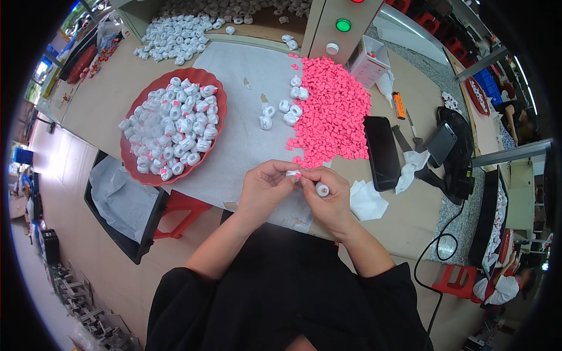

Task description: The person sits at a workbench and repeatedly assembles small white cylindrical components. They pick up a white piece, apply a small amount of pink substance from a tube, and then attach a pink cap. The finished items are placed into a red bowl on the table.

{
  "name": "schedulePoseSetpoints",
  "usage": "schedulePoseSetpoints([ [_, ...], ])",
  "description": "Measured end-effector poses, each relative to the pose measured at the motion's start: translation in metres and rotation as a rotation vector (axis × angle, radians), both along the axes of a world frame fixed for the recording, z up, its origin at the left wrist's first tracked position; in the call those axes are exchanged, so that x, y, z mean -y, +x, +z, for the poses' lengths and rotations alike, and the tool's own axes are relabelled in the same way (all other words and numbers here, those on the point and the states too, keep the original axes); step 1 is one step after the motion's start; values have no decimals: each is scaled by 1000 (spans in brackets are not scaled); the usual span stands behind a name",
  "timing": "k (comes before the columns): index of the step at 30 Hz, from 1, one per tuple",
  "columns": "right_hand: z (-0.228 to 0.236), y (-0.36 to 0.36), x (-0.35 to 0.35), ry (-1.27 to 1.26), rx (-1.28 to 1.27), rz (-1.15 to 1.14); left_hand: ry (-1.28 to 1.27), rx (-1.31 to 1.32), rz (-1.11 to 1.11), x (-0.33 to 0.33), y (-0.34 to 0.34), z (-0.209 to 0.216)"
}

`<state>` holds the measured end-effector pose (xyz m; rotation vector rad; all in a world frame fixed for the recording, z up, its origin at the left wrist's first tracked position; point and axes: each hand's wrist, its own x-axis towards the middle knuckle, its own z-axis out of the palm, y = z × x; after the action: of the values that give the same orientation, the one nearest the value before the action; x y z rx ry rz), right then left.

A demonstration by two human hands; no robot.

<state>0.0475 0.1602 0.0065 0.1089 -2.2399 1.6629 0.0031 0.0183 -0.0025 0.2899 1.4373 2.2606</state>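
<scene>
My left hand [264, 186] and my right hand [328, 199] meet at the table's near edge, fingertips pinched together on a small white part [293, 174] with a pink piece on it. A second white round part [322, 189] sits in my right hand's grip. A heap of small pink pieces [332, 111] lies just beyond my hands. Several loose white parts [285, 110] rest at the heap's left side. A red bowl [130, 165] full of white parts stands to the left.
A black phone [381, 152] lies right of the pink heap, crumpled white tissue [366, 200] beside it. A black bin [126, 202] and red stool [181, 212] stand lower left. More white parts [175, 38] are piled at the back. A panel with a green light [343, 25] stands behind.
</scene>
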Motion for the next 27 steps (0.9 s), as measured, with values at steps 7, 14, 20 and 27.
schedulePoseSetpoints([
  [7,-4,0,0,-25,10,-9,4,6,3,-1,0,1],
  [14,-5,0,1,-22,-9,-16,4,-13,7,-2,0,3],
  [20,-6,0,1,-20,-1,-15,19,-18,12,-3,1,4],
  [27,3,-1,3,-509,292,-35,32,25,4,-5,-2,4],
])
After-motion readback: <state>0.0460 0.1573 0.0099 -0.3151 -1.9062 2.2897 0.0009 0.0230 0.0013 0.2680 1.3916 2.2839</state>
